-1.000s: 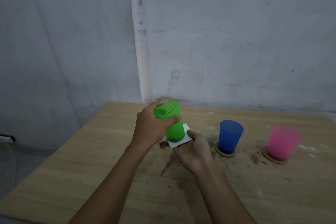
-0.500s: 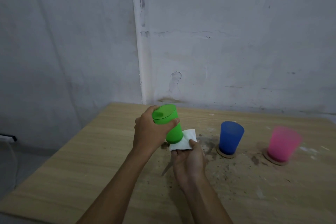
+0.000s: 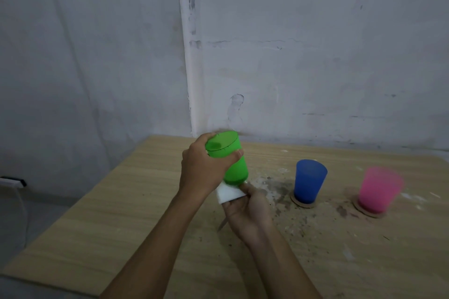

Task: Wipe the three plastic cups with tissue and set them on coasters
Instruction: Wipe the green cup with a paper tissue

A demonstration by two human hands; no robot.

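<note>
Green translucent plastic cup (image 3: pixel 229 161) upside down in the air over the pale wooden table (image 3: pixel 121 213), left hand (image 3: pixel 202 170) wrapped round its base, fingers curled tight. Folded white tissue (image 3: pixel 228 193) pinched in the right hand (image 3: pixel 245 209), pressed against the rim. Best now: turn cup steadily, keep tissue flat. Blue plastic cup (image 3: pixel 309 181) and pink plastic cup (image 3: pixel 377 190) already standing on round cork coasters (image 3: pixel 303 204).
</note>
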